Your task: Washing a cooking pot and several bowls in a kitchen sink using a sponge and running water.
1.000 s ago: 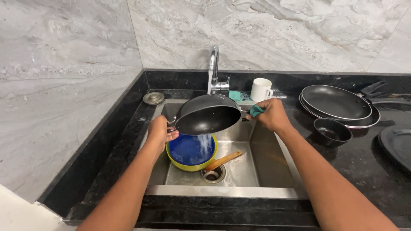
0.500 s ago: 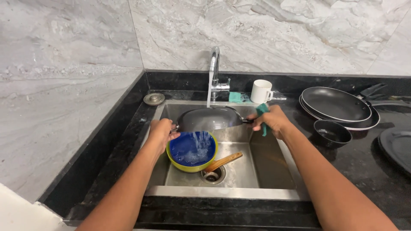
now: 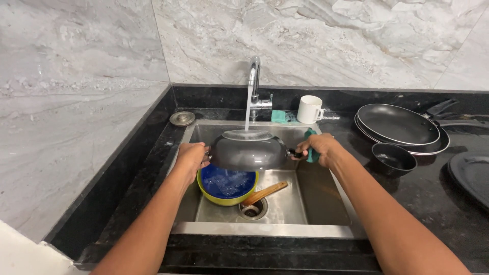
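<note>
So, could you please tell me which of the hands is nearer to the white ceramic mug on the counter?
Right. The right hand grips the dark pan's handle just below the white ceramic mug; the left hand holds the pan's far side, well left of it.

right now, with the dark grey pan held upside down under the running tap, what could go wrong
1. Water from the chrome tap lands on the upturned base of the dark grey round pan, so it may splash onto the black stone counter.
2. The left hand and the right hand, which also holds a teal cloth, grip wet handles; a slip could drop the pan onto the yellow bowl with blue inside and the wooden spoon below.
</note>
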